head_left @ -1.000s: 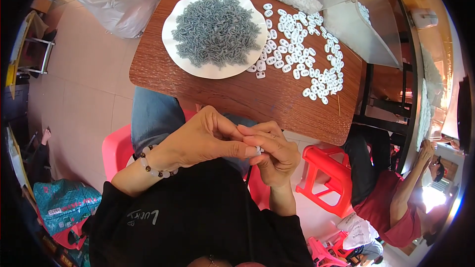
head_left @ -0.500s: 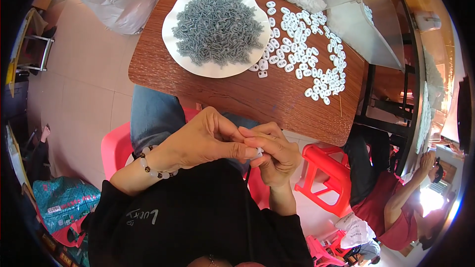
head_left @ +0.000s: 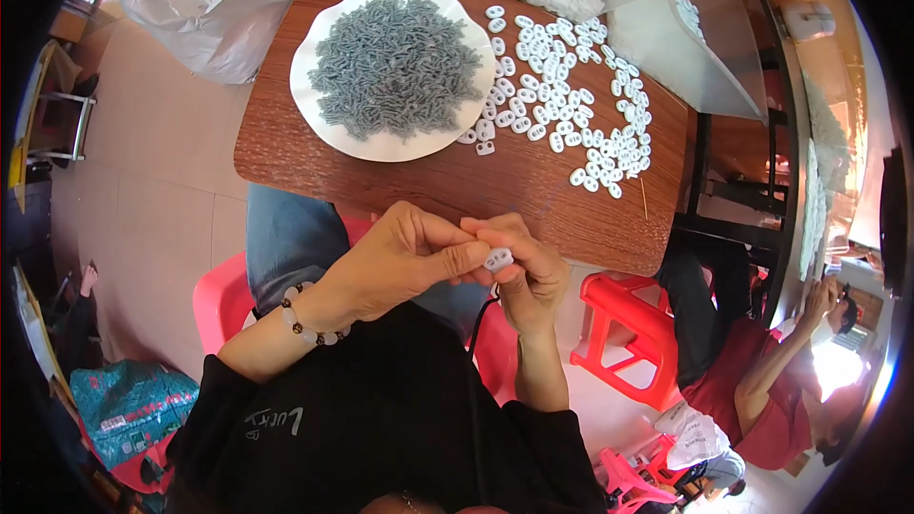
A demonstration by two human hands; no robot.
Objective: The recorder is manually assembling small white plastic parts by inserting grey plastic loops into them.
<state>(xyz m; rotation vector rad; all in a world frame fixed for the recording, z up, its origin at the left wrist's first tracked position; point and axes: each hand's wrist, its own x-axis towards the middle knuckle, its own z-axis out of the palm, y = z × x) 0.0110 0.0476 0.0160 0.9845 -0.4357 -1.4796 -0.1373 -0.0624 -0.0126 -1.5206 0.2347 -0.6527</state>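
Observation:
Over the near edge of the table, both my hands meet around one small white two-hole plastic piece (head_left: pixel 498 259), which looks like a cord lock. My left hand (head_left: pixel 400 266), with a beaded bracelet at its wrist, pinches it from the left with thumb and fingertips. From the right, my right hand (head_left: pixel 535 276) grips the same piece between thumb and curled fingers. Its face with the two holes shows. Beyond my hands, many similar white pieces (head_left: pixel 562 114) lie spread over the table. A white wavy-rimmed plate (head_left: pixel 303 86) holds a heap of small grey coil springs (head_left: pixel 395 67).
The brown wooden table (head_left: pixel 381 181) carries a clear-walled bin (head_left: pixel 657 48) of white parts at the back. A large white bag (head_left: pixel 214 9) stands at the far left. Red stools (head_left: pixel 633 324) and a person in a dark red shirt (head_left: pixel 762 371) are on the right.
The white piece, mostly covered by my fingers before, now shows its two-hole face. My hands stay together around it. The whole view has shifted slightly.

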